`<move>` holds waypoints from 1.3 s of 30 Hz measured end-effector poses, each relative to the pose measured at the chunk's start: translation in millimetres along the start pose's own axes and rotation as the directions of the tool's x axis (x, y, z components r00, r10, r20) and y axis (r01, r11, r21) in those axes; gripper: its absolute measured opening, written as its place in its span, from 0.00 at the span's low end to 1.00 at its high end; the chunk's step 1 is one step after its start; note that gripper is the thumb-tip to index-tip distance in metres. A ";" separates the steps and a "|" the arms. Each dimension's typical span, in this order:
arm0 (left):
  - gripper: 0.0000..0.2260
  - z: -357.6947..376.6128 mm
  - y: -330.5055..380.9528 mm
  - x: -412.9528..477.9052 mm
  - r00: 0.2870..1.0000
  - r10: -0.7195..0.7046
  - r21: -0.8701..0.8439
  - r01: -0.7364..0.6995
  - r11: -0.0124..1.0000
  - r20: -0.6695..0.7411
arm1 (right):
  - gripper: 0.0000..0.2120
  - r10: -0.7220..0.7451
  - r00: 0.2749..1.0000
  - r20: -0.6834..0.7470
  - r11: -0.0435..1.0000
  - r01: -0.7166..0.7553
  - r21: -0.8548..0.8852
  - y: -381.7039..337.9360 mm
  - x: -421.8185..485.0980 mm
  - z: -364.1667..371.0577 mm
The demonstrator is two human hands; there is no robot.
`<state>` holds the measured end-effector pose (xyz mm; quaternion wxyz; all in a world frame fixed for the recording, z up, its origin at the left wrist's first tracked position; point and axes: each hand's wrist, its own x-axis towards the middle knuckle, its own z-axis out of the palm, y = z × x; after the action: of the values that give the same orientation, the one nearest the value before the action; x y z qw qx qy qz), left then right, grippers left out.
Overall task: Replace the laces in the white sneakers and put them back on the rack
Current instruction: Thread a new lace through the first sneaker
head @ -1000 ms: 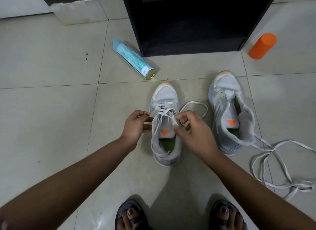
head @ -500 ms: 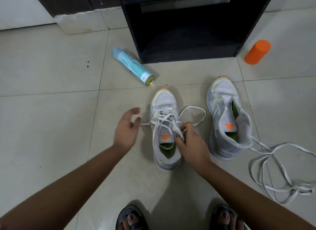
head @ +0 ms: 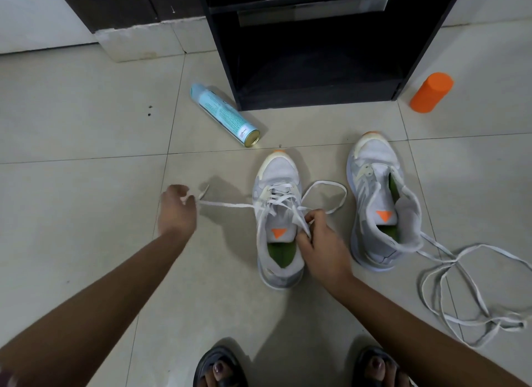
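Leftmost, the left hand pinches the end of a white lace, stretched taut from the near sneaker on the tiled floor. Beyond it, a blue spray can lies beside the black rack. The right hand grips the lace's other strand at the tongue. The second sneaker stands farther right, with a loose lace sprawled beside it and an orange cylinder beyond.

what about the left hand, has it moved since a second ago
Yes. The left hand has pulled leftward, away from the laced sneaker and toward the floor tile seam, drawing the lace out.
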<state>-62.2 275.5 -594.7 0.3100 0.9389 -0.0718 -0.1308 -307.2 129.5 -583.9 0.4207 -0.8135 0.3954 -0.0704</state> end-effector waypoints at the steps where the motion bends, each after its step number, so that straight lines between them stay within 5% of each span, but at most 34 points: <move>1: 0.09 5.1 4.5 -10.8 0.982 0.179 0.050 -0.182 0.982 0.057 | 0.09 0.003 1.000 -0.001 1.000 -0.003 -0.002 0.1 0.5 0.8; 4: 0.08 22.2 33.2 -53.8 0.805 0.524 -0.032 -0.537 0.843 0.277 | 0.09 0.008 1.000 -0.006 1.000 -0.008 0.002 0.4 0.4 3.1; 7: 0.03 25.6 48.8 -69.4 0.735 0.584 -0.021 -0.616 0.788 0.345 | 0.09 0.017 1.000 -0.020 1.000 -0.016 0.016 3.4 1.0 4.1; 11: 0.07 11.1 42.1 -45.1 0.942 0.301 -0.165 -0.276 0.947 0.152 | 0.08 0.015 1.000 -0.024 0.999 -0.014 0.035 4.4 -0.1 5.0; 13: 0.09 6.0 34.8 -39.2 0.982 0.153 -0.195 -0.128 0.972 0.114 | 0.08 0.012 0.999 -0.030 0.999 -0.011 0.034 3.1 -0.2 6.4; 17: 0.08 14.6 34.8 -58.7 0.987 0.123 -0.275 -0.092 0.957 0.099 | 0.09 0.059 0.998 -0.009 0.996 -0.058 0.073 7.6 0.0 8.1; 19: 0.09 20.6 38.5 -71.0 0.996 0.077 -0.322 -0.058 0.945 0.047 | 0.09 0.122 0.992 0.027 0.948 -0.125 0.293 6.1 -0.6 8.2; 22: 0.05 27.9 50.6 -94.2 0.957 -0.093 -0.394 0.201 0.897 0.276 | 0.07 0.228 0.960 0.162 0.638 -0.273 0.720 -2.9 6.0 4.1; 24: 0.08 29.6 61.2 -103.3 0.872 -0.123 -0.411 0.342 0.845 0.474 | 0.09 0.262 0.933 0.246 0.457 -0.345 0.820 -6.8 15.2 -0.2; 26: 0.07 29.6 69.6 -103.7 0.829 -0.113 -0.457 0.410 0.789 0.548 | 0.08 0.277 0.923 0.268 0.392 -0.364 0.845 -7.9 22.7 -2.8; 35: 0.06 28.4 75.7 -96.1 0.818 -0.149 -0.533 0.488 0.691 0.556 | 0.09 0.376 0.883 0.280 0.285 -0.398 0.872 -10.2 28.4 -19.6; 39: 0.07 24.4 81.3 -89.3 0.844 -0.041 -0.577 0.401 0.711 0.535 | 0.16 0.431 0.821 0.374 0.463 -0.557 0.690 -17.1 29.5 -29.4</move>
<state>-158.9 216.2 -546.7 0.5790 0.7009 0.0221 -0.4159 -290.3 96.0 -559.0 0.7575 -0.4029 0.5114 -0.0483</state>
